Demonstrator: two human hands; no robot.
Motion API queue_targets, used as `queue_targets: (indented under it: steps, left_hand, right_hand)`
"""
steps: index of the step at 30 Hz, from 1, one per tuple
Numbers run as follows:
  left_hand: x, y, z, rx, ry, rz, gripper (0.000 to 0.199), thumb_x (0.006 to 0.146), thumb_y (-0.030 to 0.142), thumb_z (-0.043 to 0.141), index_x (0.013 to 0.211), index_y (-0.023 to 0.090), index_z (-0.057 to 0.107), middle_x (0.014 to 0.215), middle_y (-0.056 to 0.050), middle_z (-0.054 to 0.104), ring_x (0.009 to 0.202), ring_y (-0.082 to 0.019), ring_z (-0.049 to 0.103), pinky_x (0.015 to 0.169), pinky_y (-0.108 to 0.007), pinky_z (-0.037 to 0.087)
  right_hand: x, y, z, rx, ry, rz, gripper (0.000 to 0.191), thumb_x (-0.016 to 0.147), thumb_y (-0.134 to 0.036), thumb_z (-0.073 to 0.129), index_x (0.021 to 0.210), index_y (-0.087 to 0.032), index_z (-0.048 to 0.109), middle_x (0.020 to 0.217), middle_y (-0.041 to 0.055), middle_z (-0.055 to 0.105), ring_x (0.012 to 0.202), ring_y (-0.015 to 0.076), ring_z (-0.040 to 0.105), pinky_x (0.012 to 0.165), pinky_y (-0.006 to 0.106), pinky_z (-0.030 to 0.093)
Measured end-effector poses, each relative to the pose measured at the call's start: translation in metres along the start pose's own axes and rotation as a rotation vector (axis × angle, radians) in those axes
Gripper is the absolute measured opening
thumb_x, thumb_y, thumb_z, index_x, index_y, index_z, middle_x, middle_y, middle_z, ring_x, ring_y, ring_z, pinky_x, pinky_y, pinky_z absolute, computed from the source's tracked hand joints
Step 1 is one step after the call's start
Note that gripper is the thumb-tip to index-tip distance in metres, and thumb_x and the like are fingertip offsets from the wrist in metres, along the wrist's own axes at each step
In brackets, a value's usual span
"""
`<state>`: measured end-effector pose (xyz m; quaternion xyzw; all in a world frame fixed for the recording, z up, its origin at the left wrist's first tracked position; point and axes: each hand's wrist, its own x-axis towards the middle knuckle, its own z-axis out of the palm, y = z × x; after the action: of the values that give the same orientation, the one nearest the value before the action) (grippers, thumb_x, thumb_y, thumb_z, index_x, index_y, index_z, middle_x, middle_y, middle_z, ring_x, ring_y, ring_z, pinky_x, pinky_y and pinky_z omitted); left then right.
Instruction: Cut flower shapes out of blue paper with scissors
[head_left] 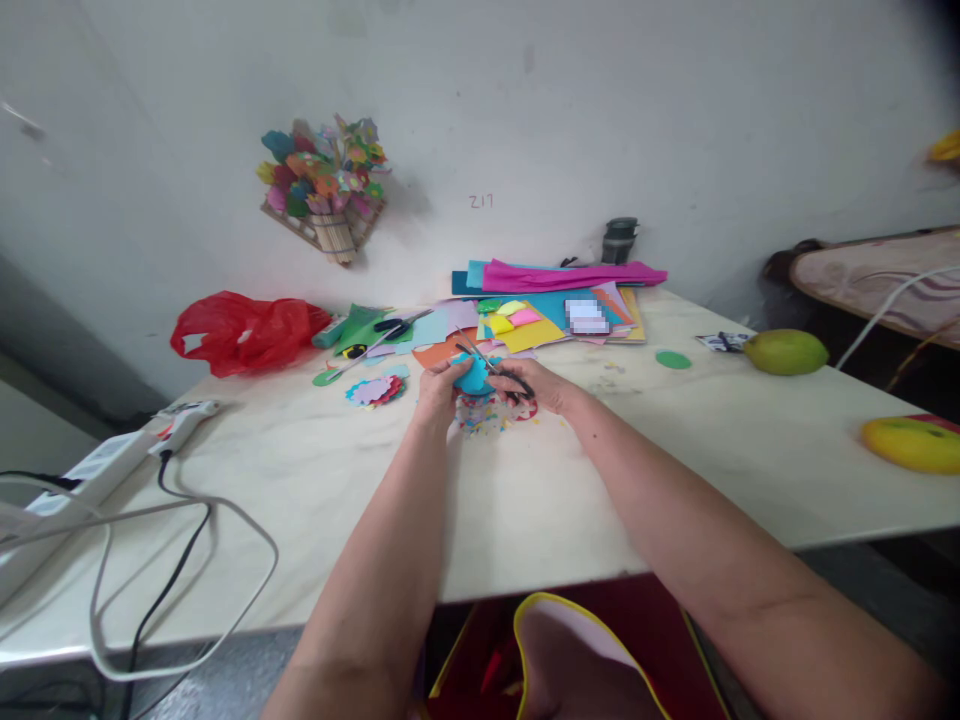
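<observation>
My left hand (439, 391) pinches a blue paper cut-out (472, 374) with a scalloped edge, held above the table. In my right hand (534, 384) are dark-handled scissors (515, 386), their blades pointing up and left across the paper. Small colourful paper scraps (484, 414) lie scattered below both hands. To the left rests a stack of scalloped paper cut-outs (376, 390), lilac on top with red and blue beneath. A second pair of scissors (391, 326) with black handles lies behind that stack.
Coloured paper sheets (544, 325) and a pink roll (574, 275) lie at the back. A red plastic bag (244, 332) sits back left. A power strip (90, 475) with looping cables occupies the left edge. On the right are a green mango-like fruit (786, 352) and a yellow one (913, 444).
</observation>
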<state>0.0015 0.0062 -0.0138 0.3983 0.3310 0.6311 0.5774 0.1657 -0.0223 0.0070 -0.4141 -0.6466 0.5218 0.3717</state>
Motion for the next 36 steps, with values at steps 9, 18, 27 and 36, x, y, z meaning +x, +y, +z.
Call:
queue_targets:
  steps: [9, 18, 27, 36]
  left_hand:
    - [0.0001, -0.0004, 0.0, 0.007, 0.002, 0.002, 0.032, 0.045, 0.023, 0.085, 0.056, 0.015, 0.055, 0.055, -0.001, 0.061, 0.048, -0.012, 0.058, 0.048, -0.023, 0.048]
    - [-0.0011, 0.0006, 0.0016, -0.002, 0.015, 0.0, 0.032, 0.044, 0.023, 0.084, 0.056, 0.015, 0.055, 0.053, 0.0, 0.06, 0.045, -0.01, 0.055, 0.045, -0.022, 0.045]
    - [0.0003, -0.0001, 0.0016, -0.01, 0.027, -0.005, 0.032, 0.046, 0.021, 0.083, 0.055, 0.016, 0.053, 0.052, 0.001, 0.059, 0.046, -0.011, 0.057, 0.046, -0.022, 0.046]
    - [-0.0014, 0.0012, 0.0036, -0.005, 0.031, -0.005, 0.033, 0.044, 0.021, 0.083, 0.053, 0.016, 0.051, 0.051, 0.002, 0.058, 0.046, -0.011, 0.056, 0.047, -0.022, 0.047]
  right_hand:
    - [0.0013, 0.0015, -0.0002, 0.008, 0.003, -0.011, 0.027, 0.073, -0.036, 0.071, 0.073, -0.015, 0.054, 0.05, -0.0048, 0.053, 0.034, 0.0038, 0.04, 0.028, 0.015, 0.023]
    - [0.0018, 0.0028, 0.0004, 0.011, 0.008, -0.014, 0.025, 0.073, -0.035, 0.071, 0.074, -0.015, 0.055, 0.052, -0.0038, 0.054, 0.036, 0.0049, 0.043, 0.029, 0.015, 0.024]
    - [0.0019, 0.0037, 0.0007, 0.038, 0.018, -0.012, 0.026, 0.071, -0.034, 0.073, 0.073, -0.015, 0.055, 0.051, -0.0037, 0.054, 0.038, 0.0057, 0.044, 0.031, 0.015, 0.026]
    - [0.0015, 0.001, 0.0022, 0.045, 0.033, 0.01, 0.026, 0.069, -0.035, 0.072, 0.072, -0.016, 0.055, 0.048, -0.0046, 0.052, 0.036, 0.0061, 0.042, 0.031, 0.017, 0.023]
